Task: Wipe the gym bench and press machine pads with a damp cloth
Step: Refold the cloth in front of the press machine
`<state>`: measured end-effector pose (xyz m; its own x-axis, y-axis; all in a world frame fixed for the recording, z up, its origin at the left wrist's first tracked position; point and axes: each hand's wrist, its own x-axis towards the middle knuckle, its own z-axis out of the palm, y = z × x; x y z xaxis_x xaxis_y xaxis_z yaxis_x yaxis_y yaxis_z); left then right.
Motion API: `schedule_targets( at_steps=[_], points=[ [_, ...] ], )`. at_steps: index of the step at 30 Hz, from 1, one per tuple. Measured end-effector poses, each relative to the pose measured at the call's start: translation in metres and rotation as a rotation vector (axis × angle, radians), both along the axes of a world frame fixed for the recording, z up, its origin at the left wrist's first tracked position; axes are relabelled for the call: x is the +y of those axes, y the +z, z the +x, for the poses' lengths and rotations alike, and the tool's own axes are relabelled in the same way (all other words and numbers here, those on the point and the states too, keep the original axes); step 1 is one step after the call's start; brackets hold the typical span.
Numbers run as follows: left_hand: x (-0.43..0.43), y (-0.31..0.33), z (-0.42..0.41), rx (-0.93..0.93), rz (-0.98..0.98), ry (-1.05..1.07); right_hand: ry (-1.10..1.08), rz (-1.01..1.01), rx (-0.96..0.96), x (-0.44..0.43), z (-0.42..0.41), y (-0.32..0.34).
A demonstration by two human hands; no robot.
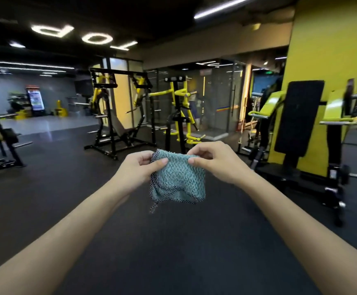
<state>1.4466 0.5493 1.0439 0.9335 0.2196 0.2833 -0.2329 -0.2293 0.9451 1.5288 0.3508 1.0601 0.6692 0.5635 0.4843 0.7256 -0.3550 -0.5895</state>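
Observation:
A teal knitted cloth (pixel 177 179) with a dark speckled border hangs in front of me at chest height. My left hand (pixel 138 169) pinches its top left corner and my right hand (pixel 214 161) pinches its top right edge, both arms stretched forward. To the right stands a press machine with a tall black back pad (pixel 298 116) and a black seat pad (pixel 279 170) on a yellow and black frame. Farther off, left of centre, an incline bench pad (pixel 118 124) sits inside a black rack.
Dark rubber floor (pixel 66 199) spreads all around me. A yellow and black machine (pixel 178 116) stands straight ahead, another rack (pixel 1 137) at the far left. A yellow pillar (pixel 326 50) rises behind the press machine. Glass partitions line the back.

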Motion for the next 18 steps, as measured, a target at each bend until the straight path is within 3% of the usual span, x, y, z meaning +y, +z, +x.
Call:
schedule_targets(
  at_steps=[18],
  points=[
    [-0.301,-0.007,0.314,-0.008,0.015,-0.529,-0.55,-0.094,-0.046,-0.319,0.194,0.004]
  ],
)
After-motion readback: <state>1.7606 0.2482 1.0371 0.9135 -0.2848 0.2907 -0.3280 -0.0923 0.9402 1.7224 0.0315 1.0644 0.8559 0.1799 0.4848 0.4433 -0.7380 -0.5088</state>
